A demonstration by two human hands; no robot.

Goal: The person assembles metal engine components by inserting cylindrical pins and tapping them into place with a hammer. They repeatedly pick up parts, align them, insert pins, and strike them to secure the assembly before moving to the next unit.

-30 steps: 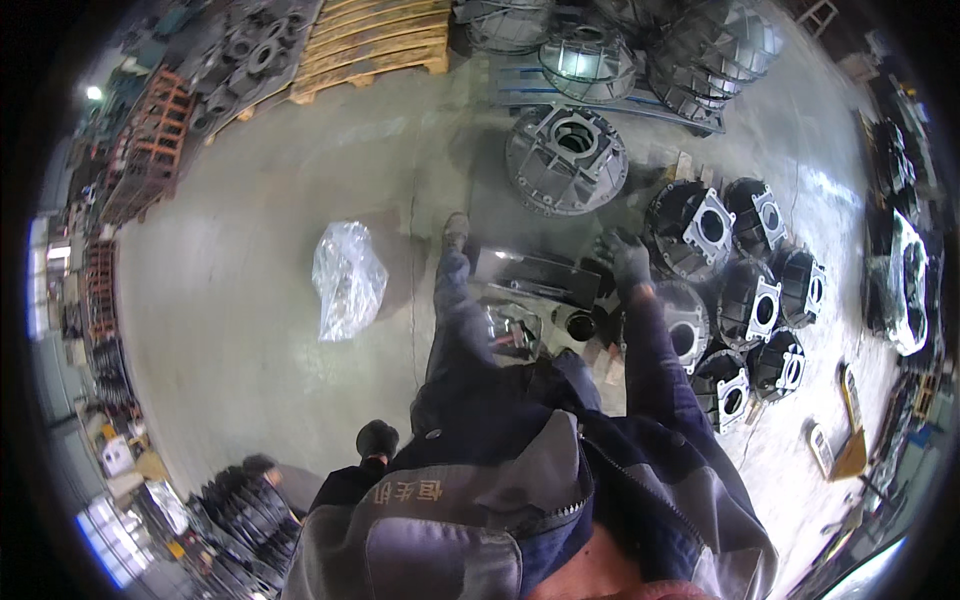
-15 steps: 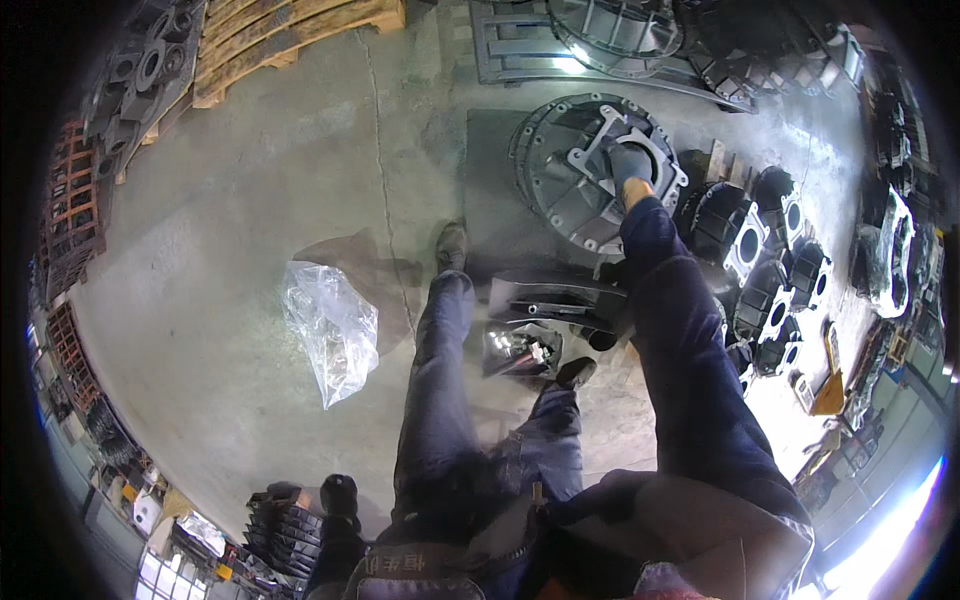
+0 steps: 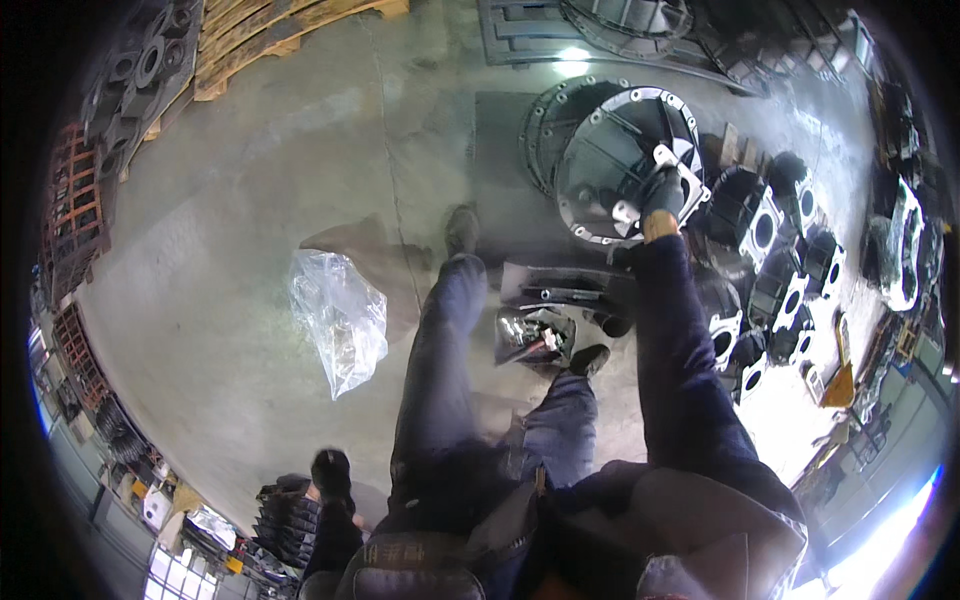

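Note:
My right hand (image 3: 661, 196), in a dark glove, grips the pale flange at the narrow end of a large round bell housing (image 3: 600, 160). The housing is tilted up, its bolt-holed ring facing left and toward me. Behind it a second ring edge (image 3: 537, 135) shows, partly hidden. My left hand (image 3: 333, 476), also in a dark glove, hangs at the lower left, away from the housing; its fingers cannot be made out. Nearest to it is a stack of black ribbed parts (image 3: 285, 520).
Several smaller housings (image 3: 762, 230) stand to the right. Between my feet and the large housing lie dark curved parts (image 3: 560, 285) and an open bag of small metal pieces (image 3: 535, 337). A clear plastic sheet (image 3: 340, 320) lies left. Wooden pallets (image 3: 270, 40) stand far left.
The large housing has tipped from lying flat to tilted, its flange swinging right and down with my right hand on it. My left hand has shifted slightly up and left.

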